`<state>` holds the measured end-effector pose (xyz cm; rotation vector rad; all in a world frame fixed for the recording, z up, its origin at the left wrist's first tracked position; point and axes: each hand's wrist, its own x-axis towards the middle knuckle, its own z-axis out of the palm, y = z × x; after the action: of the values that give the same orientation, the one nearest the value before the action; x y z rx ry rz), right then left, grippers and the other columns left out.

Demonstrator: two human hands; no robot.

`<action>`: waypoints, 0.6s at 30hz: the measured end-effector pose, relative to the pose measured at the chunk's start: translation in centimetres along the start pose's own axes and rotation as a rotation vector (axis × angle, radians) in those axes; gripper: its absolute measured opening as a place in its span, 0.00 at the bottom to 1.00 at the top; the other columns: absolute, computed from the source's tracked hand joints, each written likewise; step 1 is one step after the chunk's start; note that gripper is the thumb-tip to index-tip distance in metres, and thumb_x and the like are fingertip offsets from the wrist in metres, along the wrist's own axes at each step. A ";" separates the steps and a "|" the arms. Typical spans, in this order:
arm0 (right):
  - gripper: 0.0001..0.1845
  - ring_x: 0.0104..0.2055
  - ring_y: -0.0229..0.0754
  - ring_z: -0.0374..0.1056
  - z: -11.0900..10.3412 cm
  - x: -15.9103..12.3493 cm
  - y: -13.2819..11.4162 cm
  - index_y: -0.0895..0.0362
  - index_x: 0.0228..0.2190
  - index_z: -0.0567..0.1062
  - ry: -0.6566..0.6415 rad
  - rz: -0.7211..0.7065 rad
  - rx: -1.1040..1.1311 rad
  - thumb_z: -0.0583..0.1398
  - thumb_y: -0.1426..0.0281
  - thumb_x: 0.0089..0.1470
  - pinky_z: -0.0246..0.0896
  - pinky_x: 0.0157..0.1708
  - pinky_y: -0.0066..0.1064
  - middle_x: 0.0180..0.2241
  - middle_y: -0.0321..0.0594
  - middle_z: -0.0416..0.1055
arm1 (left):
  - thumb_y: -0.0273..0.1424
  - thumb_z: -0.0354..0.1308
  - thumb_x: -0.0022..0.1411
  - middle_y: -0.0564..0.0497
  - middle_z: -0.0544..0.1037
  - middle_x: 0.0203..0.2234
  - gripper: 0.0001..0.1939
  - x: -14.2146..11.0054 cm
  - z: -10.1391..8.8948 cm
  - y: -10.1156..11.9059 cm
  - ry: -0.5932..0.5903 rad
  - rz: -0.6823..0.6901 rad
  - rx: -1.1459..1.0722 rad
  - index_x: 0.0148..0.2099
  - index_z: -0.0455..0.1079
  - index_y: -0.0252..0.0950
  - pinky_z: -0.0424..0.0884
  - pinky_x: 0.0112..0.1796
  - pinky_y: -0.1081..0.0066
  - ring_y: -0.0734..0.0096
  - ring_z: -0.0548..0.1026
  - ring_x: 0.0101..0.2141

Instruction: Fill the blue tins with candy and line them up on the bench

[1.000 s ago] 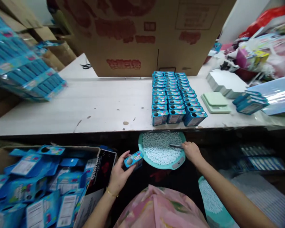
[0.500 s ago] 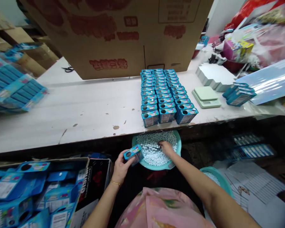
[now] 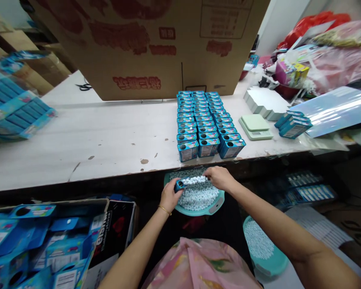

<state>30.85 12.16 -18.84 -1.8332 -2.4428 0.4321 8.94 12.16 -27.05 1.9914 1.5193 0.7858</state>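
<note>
Head view, clock laid flat with the teal bowl (image 3: 216,205) at its centre, and plenty is hidden here! The scoop (image 3: 196,183) is nearly lost under a heaped strip of white pellets (image 3: 195,179); I see little beyond its edge. Its end is right up at the small blue box (image 3: 177,187), but whether the tip is inside I can't tell. The bowl's 12 o'clock side slips under the tabletop (image 3: 123,140), and my right forearm covers part of the second bowl (image 3: 272,263) at 4. Between 8 and 9, the carton of blue boxes (image 3: 57,249) runs out of frame; at 10 the wrapped stack (image 3: 15,108) is cut off and blurred.

Now the grips! My left grip (image 3: 170,196), at 9 o'clock on the rim, is narrow, curled round that blue box, most of it buried in my fingers, a dark opening showing. My right grip (image 3: 219,178), towards 1, is pinched tight on the scoop's end, handle hidden. Straight up at 12: three rows of blue boxes (image 3: 200,128); past 1, the pale green scale (image 3: 255,127).
</note>
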 end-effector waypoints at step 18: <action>0.15 0.35 0.43 0.66 2.8 -1.1 2.8 0.58 0.31 0.71 0.008 0.110 -0.256 0.47 0.78 0.49 0.55 0.33 0.30 0.32 0.46 0.70 | 0.37 0.55 0.47 0.51 0.71 0.35 0.20 -0.8 -1.4 -1.1 0.103 -0.100 -0.268 0.43 0.62 0.36 0.65 0.40 0.70 0.69 0.70 0.36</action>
<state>33.20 11.30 -22.12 -2.0662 -2.5002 0.1206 7.06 11.70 -26.99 1.6905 1.4714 1.0059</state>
